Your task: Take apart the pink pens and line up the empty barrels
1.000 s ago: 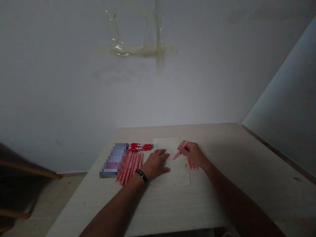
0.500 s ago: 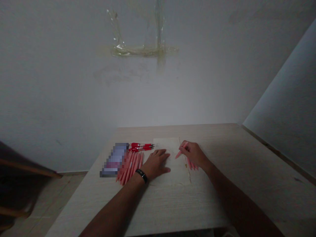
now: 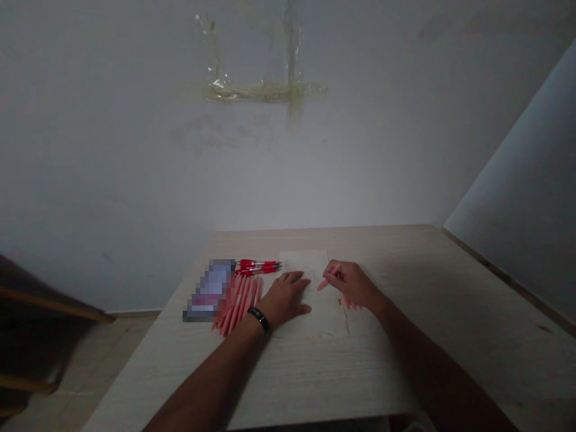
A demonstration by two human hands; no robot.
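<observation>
My left hand [image 3: 287, 300] lies flat with fingers spread on a sheet of paper [image 3: 315, 321], a dark band round its wrist. Over the paper's right part, my right hand [image 3: 348, 281] grips a pink pen [image 3: 323, 284], tilted with its tip down and left at the paper. Whether the tip touches is too small to tell. Faint marks show on the sheet near the left fingertips. Several more pink pens [image 3: 352, 303] lie partly hidden under my right hand. A larger row of pink pens [image 3: 238, 303] rests left of my left hand.
Several red pens [image 3: 258, 267] lie beyond the pink row. At the table's left side is a pixelated phone-like object [image 3: 209, 291]. The wooden table [image 3: 292, 384] meets a wall [image 3: 360, 168] with peeling tape [image 3: 252, 93]. Dark furniture [image 3: 40, 318] stands at far left.
My right hand has shifted slightly, and the pink pen's tip has moved a little left and down over the paper. My left hand has stayed in place.
</observation>
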